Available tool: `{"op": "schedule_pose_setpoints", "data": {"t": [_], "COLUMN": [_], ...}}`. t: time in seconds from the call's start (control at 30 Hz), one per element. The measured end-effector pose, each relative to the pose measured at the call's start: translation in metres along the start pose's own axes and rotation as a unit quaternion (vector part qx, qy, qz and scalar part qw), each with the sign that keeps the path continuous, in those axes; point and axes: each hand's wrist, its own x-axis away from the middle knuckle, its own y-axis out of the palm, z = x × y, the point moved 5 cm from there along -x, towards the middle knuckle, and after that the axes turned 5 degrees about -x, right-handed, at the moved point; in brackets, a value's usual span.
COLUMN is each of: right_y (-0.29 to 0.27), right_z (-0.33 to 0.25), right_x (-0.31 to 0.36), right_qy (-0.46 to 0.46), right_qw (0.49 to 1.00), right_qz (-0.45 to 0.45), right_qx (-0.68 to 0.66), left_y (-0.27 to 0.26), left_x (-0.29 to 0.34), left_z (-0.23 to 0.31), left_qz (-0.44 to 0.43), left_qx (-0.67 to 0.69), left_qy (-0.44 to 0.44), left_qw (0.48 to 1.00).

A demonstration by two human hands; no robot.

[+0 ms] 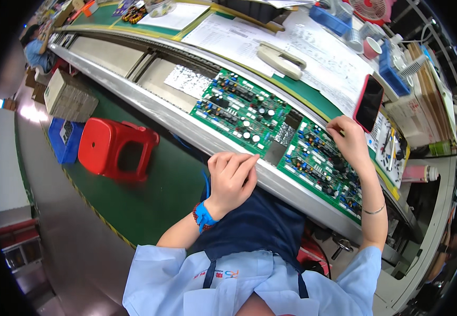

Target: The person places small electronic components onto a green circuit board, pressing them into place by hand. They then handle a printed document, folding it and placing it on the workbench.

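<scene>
Two green circuit boards lie side by side on a conveyor line in front of me. My left hand (232,178) rests near the conveyor's front rail (186,124), fingers curled and pinched together at the near corner of the left board (244,113); whether it holds a small part I cannot tell. A blue band wraps that wrist. My right hand (348,141) reaches over the right board (320,166), fingertips bent down at the board's far edge, touching its components. A thin bracelet circles the right forearm.
A black phone in a red case (369,102) lies just beyond my right hand. Paper sheets (270,39) and a beige stapler (281,59) sit on the far bench. Blue bins (331,20) stand at the back. A red stool (113,150) and a blue crate (64,138) are on the floor at left.
</scene>
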Motion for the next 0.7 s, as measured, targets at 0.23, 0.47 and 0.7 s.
{"op": "schedule_pose_setpoints", "data": {"t": [0.23, 0.47, 0.7], "right_y": [0.028, 0.057, 0.067], "right_z": [-0.102, -0.121, -0.129], "right_x": [-0.017, -0.018, -0.013], "right_qy": [-0.146, -0.161, -0.235], "right_qw": [0.976, 0.965, 0.967], "right_qz": [-0.080, -0.151, -0.097], "right_qx": [-0.143, -0.144, 0.001], "left_y": [-0.016, -0.026, -0.032], "left_x": [0.005, 0.009, 0.003], "left_z": [-0.013, -0.032, -0.042], "left_qz": [0.039, 0.046, 0.059], "left_qx": [0.033, 0.027, 0.031], "left_qy": [0.001, -0.018, -0.019], "left_qw": [0.999, 0.998, 0.998]}}
